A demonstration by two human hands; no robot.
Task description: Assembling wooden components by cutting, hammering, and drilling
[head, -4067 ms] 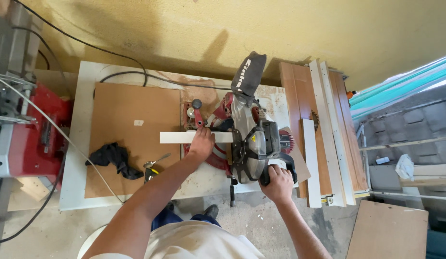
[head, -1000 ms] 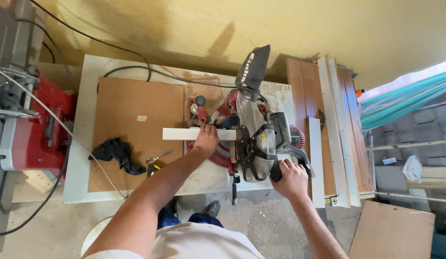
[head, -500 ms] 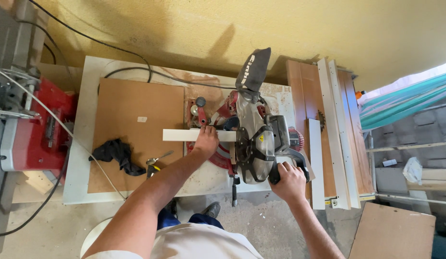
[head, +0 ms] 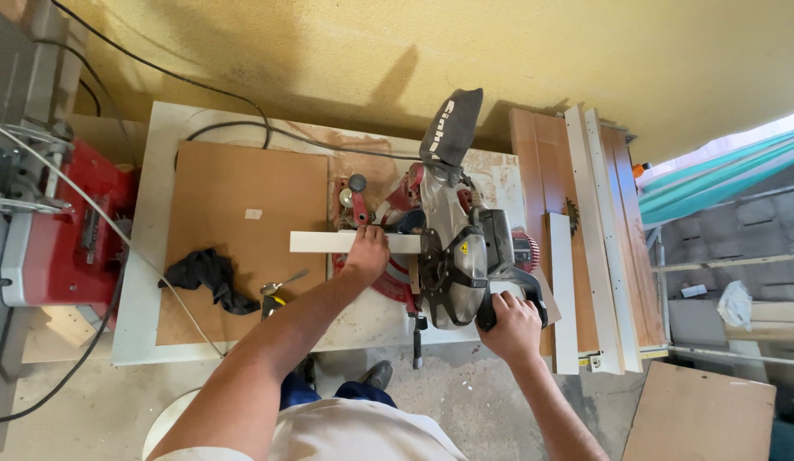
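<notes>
at the centre of the frame, the left hand [head: 368,253] is pressing flat on a white strip [head: 324,242] lying across the mitre saw [head: 452,256] bed on the worktop [head: 145,282], while the right hand [head: 512,324] is wrapping closed around the saw's black handle [head: 525,286]. with the fingers sitting so near the blade line, the strip could be kicking or shifting if the hold is loosening, drawing that hand toward the cut.

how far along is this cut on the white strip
Done: white strip lies across the miter saw bed. In hand: left hand presses the strip down, right hand grips the saw handle. Left: whether the blade has gone through is hidden under the saw head; more boards wait at the right.
</notes>
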